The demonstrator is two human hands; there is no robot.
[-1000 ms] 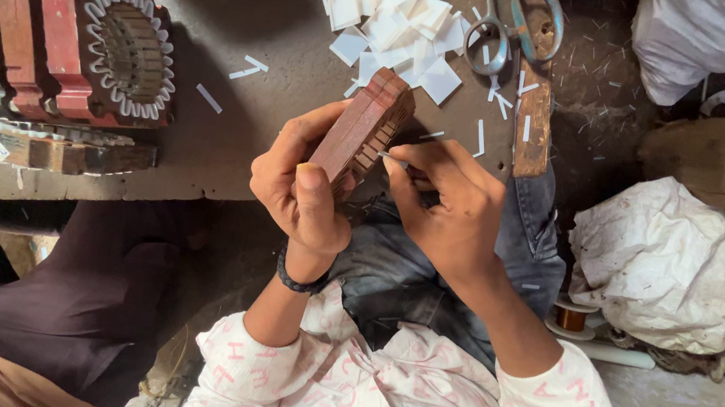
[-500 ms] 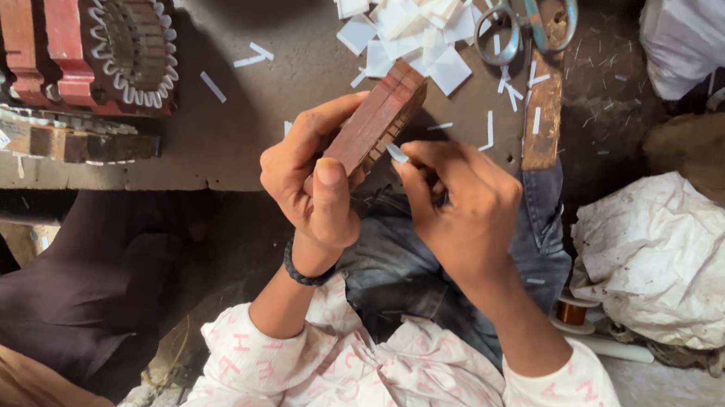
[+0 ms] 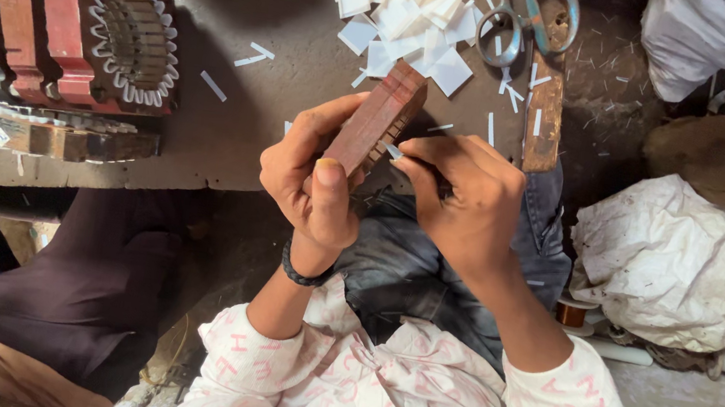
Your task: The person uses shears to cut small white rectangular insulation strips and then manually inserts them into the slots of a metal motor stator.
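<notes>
"Red metal block (image 3: 379, 126) with little slots, who has it?"

"It sits in the left hand (image 3: 314, 183), tipped up over the lap, just off the edge of the table (image 3: 201, 150); the fingers wrap tight round it, thumb on top."

"And the other hand?"

"The right hand (image 3: 465, 203) is pinched shut on a small white paper slip (image 3: 393, 152); the tip touches the block's slotted side."

"What could go wrong?"

"I think the slip could bend or miss its slot if it is pushed crooked; the block could slide down if the grip gets loose."

"What else is near?"

"A pile of white paper squares (image 3: 402, 13), scissors (image 3: 527, 20), and a big red round part (image 3: 114, 31) lie on the table."
</notes>
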